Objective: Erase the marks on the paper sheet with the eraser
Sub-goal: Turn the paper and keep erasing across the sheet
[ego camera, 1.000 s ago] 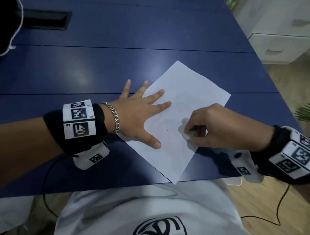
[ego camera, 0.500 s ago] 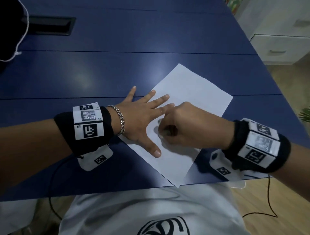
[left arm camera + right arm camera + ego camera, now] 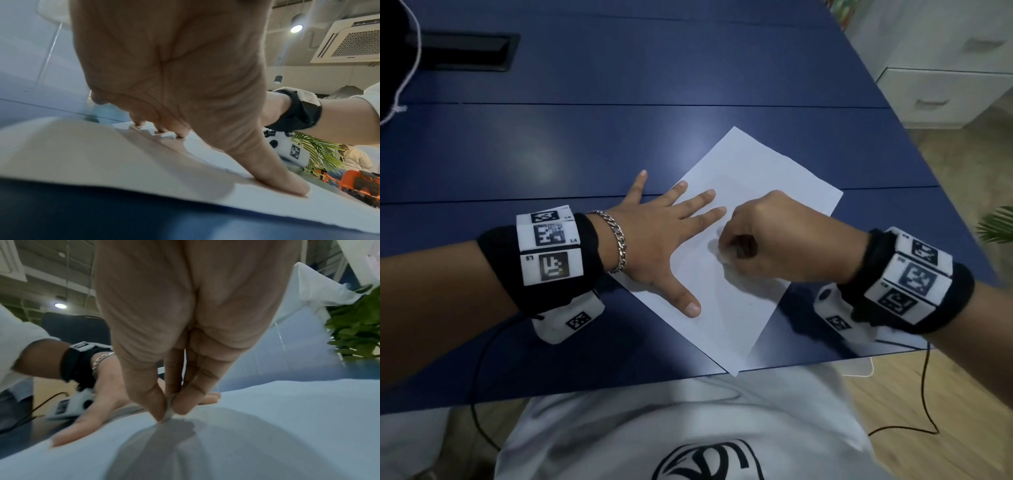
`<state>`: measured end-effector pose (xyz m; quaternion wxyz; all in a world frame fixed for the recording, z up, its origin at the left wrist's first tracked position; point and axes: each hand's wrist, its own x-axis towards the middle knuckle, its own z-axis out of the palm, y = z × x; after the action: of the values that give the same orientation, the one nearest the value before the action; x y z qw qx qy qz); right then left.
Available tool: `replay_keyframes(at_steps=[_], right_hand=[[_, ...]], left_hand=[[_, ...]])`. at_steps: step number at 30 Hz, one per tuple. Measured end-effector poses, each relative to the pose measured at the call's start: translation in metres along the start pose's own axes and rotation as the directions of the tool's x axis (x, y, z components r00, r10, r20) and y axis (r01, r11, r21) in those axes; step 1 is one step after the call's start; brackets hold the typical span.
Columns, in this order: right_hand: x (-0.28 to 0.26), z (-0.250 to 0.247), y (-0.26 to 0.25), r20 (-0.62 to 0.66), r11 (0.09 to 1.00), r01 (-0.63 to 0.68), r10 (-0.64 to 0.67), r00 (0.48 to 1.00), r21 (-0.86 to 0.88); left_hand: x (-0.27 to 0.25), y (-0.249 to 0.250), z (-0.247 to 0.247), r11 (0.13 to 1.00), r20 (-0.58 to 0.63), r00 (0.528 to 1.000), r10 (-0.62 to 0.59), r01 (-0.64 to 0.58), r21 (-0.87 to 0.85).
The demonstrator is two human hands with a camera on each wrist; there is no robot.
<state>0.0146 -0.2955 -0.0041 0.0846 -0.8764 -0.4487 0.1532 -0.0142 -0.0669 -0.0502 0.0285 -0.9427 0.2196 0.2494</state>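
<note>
A white paper sheet (image 3: 753,178) lies slanted on the blue table (image 3: 619,144), one corner past the near edge. My left hand (image 3: 667,233) lies flat on the sheet's left side, fingers spread, thumb (image 3: 287,183) pressing the paper (image 3: 82,154). My right hand (image 3: 767,240) is curled at the sheet's middle, close to the left fingertips. In the right wrist view my right hand (image 3: 170,408) pinches a small pale eraser (image 3: 169,412) between thumb and fingers, its tip on the paper (image 3: 287,418). Tiny dark specks (image 3: 750,303) show on the sheet's lower part.
A black recessed slot (image 3: 465,51) sits at the table's far left. White drawers (image 3: 945,78) stand right of the table, and a green plant (image 3: 996,229) shows at the right edge. Black cables (image 3: 924,394) hang below both wrists.
My right hand has slid left and up across the sheet with the eraser, from the sheet's right side toward the left fingertips. The left hand has stayed flat on the paper.
</note>
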Motion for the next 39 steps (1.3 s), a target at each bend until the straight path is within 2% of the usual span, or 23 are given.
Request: replay_keyframes(at_steps=[2, 4, 5, 6, 7, 9, 13, 15, 18, 21, 24, 26, 30, 36, 39], right_hand=[[-0.013, 0.004, -0.011, 0.106, 0.997, 0.042, -0.048, 0.993, 0.058], [-0.031, 0.003, -0.012, 0.196, 0.985, 0.009, -0.043, 0.980, 0.171], [-0.039, -0.001, -0.005, 0.148, 0.979, -0.028, -0.002, 0.989, 0.203], [-0.046, -0.006, 0.007, 0.042, 0.968, -0.075, 0.067, 0.997, 0.239], [-0.055, -0.011, 0.020, -0.080, 0.946, -0.132, 0.163, 0.983, 0.296], [-0.075, -0.023, 0.044, -0.249, 0.887, -0.226, 0.344, 0.905, 0.402], [-0.119, -0.033, 0.066, -0.347, 0.775, -0.271, 0.526, 0.777, 0.571], [-0.129, -0.030, 0.058, -0.335, 0.735, -0.273, 0.564, 0.755, 0.621], [-0.125, -0.016, 0.038, -0.284, 0.787, -0.328, 0.523, 0.804, 0.522], [-0.114, 0.002, 0.015, -0.255, 0.868, -0.310, 0.425, 0.869, 0.388], [-0.106, 0.016, -0.010, -0.140, 0.903, -0.270, 0.331, 0.933, 0.335], [-0.103, 0.024, -0.021, -0.051, 0.910, -0.252, 0.284, 0.957, 0.329], [-0.101, 0.029, -0.024, 0.029, 0.913, -0.261, 0.265, 0.964, 0.314], [-0.106, 0.022, -0.010, 0.031, 0.917, -0.352, 0.352, 0.935, 0.189], [-0.105, 0.020, 0.002, 0.026, 0.901, -0.405, 0.406, 0.914, 0.159]], left_hand=[[0.000, 0.000, -0.001, 1.000, 0.017, 1.000, 0.004, -0.004, 0.001], [0.000, -0.001, -0.001, 1.000, 0.006, 1.000, 0.021, -0.021, -0.001], [-0.001, -0.002, -0.001, 0.999, -0.005, 0.999, 0.033, -0.033, -0.004], [-0.001, -0.003, -0.001, 0.999, -0.016, 0.999, 0.046, -0.046, -0.005], [-0.002, -0.004, -0.001, 0.998, -0.030, 0.998, 0.057, -0.057, -0.002], [-0.007, -0.006, -0.003, 0.998, -0.070, 0.996, 0.058, -0.058, 0.011], [-0.026, -0.022, -0.018, 0.990, -0.136, 0.991, -0.012, -0.007, -0.140], [-0.030, -0.031, -0.022, 0.982, -0.142, 0.990, 0.012, -0.039, -0.183], [-0.026, -0.037, -0.023, 0.971, -0.094, 0.994, 0.052, -0.073, -0.228], [-0.018, -0.038, -0.017, 0.975, -0.062, 0.995, 0.076, -0.087, -0.203], [-0.017, -0.039, -0.011, 0.984, -0.056, 0.997, 0.059, -0.068, -0.165], [-0.020, -0.037, -0.009, 0.985, -0.064, 0.997, 0.048, -0.058, -0.165], [-0.033, -0.031, -0.009, 0.985, -0.096, 0.995, 0.002, -0.018, -0.170], [-0.058, -0.029, 0.004, 0.991, -0.137, 0.990, 0.015, -0.033, -0.132], [-0.068, -0.027, 0.009, 0.993, -0.121, 0.992, 0.034, -0.047, -0.108]])
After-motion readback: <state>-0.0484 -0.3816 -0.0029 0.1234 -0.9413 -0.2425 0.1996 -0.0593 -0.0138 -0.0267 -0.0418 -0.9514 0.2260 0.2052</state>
